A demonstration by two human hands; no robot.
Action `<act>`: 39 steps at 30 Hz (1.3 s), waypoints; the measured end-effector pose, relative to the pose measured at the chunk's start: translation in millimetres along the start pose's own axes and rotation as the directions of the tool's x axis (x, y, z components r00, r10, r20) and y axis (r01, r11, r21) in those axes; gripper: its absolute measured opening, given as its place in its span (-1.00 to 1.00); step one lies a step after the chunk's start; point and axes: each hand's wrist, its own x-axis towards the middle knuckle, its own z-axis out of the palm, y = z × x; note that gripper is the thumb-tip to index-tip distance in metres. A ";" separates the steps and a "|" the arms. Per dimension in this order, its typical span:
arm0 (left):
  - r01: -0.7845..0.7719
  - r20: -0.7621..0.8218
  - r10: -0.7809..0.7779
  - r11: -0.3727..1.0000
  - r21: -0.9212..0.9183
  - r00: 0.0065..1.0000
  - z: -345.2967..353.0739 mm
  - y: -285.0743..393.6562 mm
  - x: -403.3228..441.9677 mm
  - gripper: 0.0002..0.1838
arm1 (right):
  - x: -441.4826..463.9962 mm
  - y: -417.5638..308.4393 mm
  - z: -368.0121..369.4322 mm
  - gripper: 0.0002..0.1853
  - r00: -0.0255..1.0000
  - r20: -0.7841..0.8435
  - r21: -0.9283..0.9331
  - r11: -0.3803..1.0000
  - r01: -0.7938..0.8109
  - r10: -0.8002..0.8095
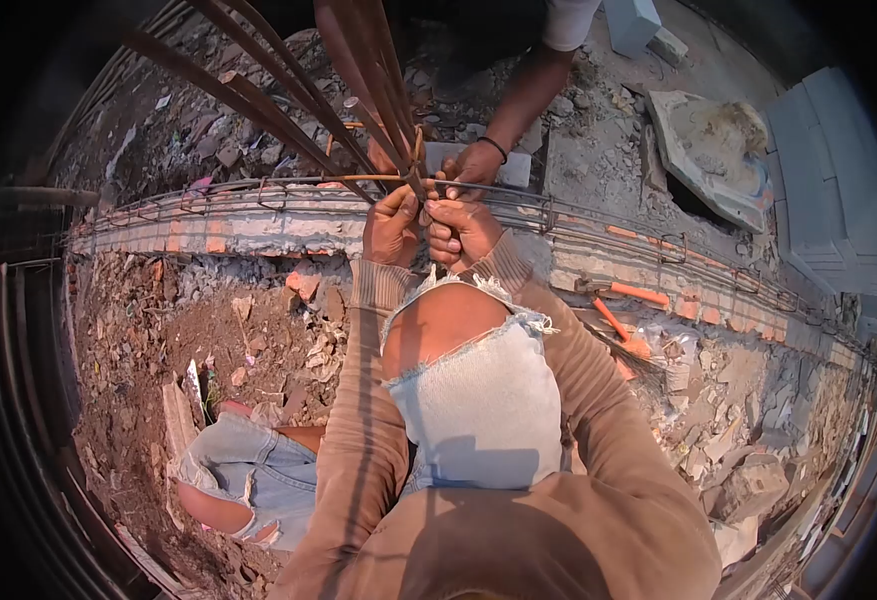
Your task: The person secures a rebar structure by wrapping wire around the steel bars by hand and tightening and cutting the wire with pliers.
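At the foot of upright steel rebars, my left hand is closed, its thumb and fingers pinched close to the joint with the horizontal rebars. Right beside it, my right hand has its fingers curled and its thumb at the same joint. Whatever lies between my fingertips is too small and covered to name. Just beyond, another person's hand with a black wristband touches the horizontal bars. That person's other hand is partly hidden behind the upright rebars.
A low brick-and-concrete wall runs crosswise under the bars. An orange-handled tool lies at its right. Broken concrete and rubble cover the ground. A chipped basin-like slab and grey blocks stand at upper right.
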 end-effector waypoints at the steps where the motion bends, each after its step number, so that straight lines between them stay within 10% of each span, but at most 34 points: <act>1: 0.046 0.072 -0.039 0.995 -0.091 0.997 -3.8 2.9 -1.9 -0.72 | 2.8 7.4 -4.2 -0.89 0.990 0.135 0.308 0.948 -0.077 0.036; 5: -0.006 0.001 0.006 1.000 0.004 1.000 -9.7 -5.3 -1.9 -0.73 | -7.6 8.2 3.6 -0.88 0.993 0.115 0.296 0.953 -0.067 0.034; 7: 0.002 -0.018 -0.003 1.000 -0.017 1.000 0.8 -1.2 -5.9 -0.72 | -23.9 9.6 -2.6 -0.83 1.000 0.013 0.076 0.997 0.014 -0.015; 8: 0.010 -0.012 -0.010 1.000 -0.018 1.000 0.3 -3.5 -3.3 -0.72 | -35.1 10.4 -12.7 -0.81 0.982 -0.136 -0.322 0.943 0.083 -0.133; 12: -0.141 -0.064 0.151 0.980 0.140 0.986 -7.3 -12.3 -1.9 -0.69 | -117.3 9.7 -71.4 -0.67 0.647 -0.133 -0.989 0.146 -0.033 -0.751; 15: -0.143 -0.036 0.150 0.977 0.155 0.988 -11.9 -8.7 -1.9 -0.67 | -182.9 -8.6 -124.0 -0.40 0.599 0.007 -0.841 -0.329 -0.430 -0.801; 18: -0.084 -0.034 0.098 0.950 0.300 0.995 -11.9 -1.1 -3.6 -0.68 | -230.1 -27.0 -167.9 -0.23 0.693 -0.184 -0.615 -0.468 -0.634 -0.697; 39: -0.085 -0.011 0.102 0.878 0.471 0.995 -17.7 4.2 -3.3 -0.70 | -255.0 -21.5 -200.4 -0.13 0.824 -0.171 -0.480 -0.684 -0.549 -0.541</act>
